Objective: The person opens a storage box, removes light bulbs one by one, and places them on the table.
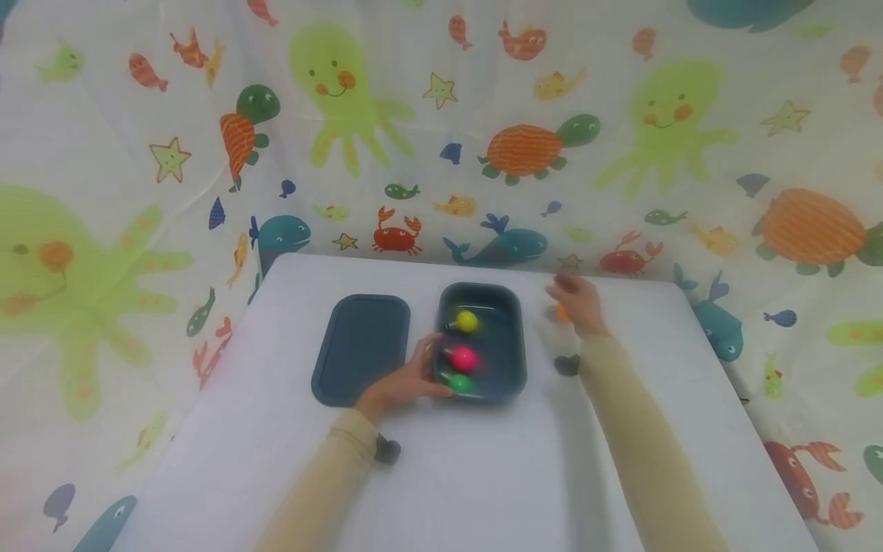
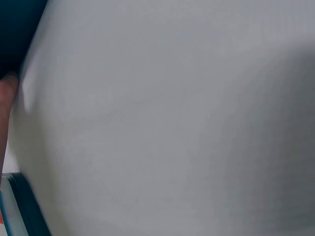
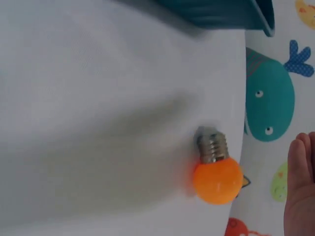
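Note:
A dark blue rectangular container (image 1: 510,345) stands mid-table with a yellow light bulb (image 1: 467,321), a pinkish-red bulb (image 1: 463,359) and a green bulb (image 1: 458,382) lying along its left side. My left hand (image 1: 408,377) holds the container's near-left corner, fingers at the left wall and thumb near the front. In the left wrist view only one digit (image 2: 7,91) shows, against the container's wall. To the right, my right hand (image 1: 582,304) hovers over an orange bulb (image 3: 218,180) with a silver screw base; the bulb lies on the table, apart from the fingers.
Left of the container lies a flat dark blue lid (image 1: 362,349) with rounded corners. A white table (image 1: 476,475) carries everything. Behind it and at its sides hangs a white curtain (image 1: 407,100) printed with sea animals.

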The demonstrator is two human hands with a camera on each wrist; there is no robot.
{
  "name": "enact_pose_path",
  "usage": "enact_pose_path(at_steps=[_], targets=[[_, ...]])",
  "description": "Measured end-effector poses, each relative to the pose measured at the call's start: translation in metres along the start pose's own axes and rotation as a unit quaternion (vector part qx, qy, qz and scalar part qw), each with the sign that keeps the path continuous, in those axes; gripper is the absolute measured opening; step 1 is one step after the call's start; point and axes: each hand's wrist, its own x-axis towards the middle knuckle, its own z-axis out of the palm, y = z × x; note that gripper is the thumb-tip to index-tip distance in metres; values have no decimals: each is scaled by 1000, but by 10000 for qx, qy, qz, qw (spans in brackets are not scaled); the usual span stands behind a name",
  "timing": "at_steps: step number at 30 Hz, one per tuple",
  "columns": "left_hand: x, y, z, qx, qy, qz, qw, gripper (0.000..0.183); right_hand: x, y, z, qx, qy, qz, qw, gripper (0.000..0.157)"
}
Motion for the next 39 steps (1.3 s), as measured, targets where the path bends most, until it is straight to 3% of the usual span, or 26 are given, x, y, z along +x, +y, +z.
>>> enact_pose_path(at_steps=[5, 12, 28, 39], targets=[[4, -2, -3, 97, 0, -10, 10000, 105, 11, -12, 23, -116, -320, -199, 9992, 57], [8, -2, -7, 91, -44, -120, 9999, 107, 18, -27, 51, -313, -452, -737, 9958, 49], [17, 0, -11, 119, -9, -212, 9997, 104, 29, -35, 86, -772, -1020, -342, 9912, 52], [25, -2, -15, 175, -19, -161, 9997, 106, 37, -37, 106, -1602, -1215, -233, 9793, 49]])
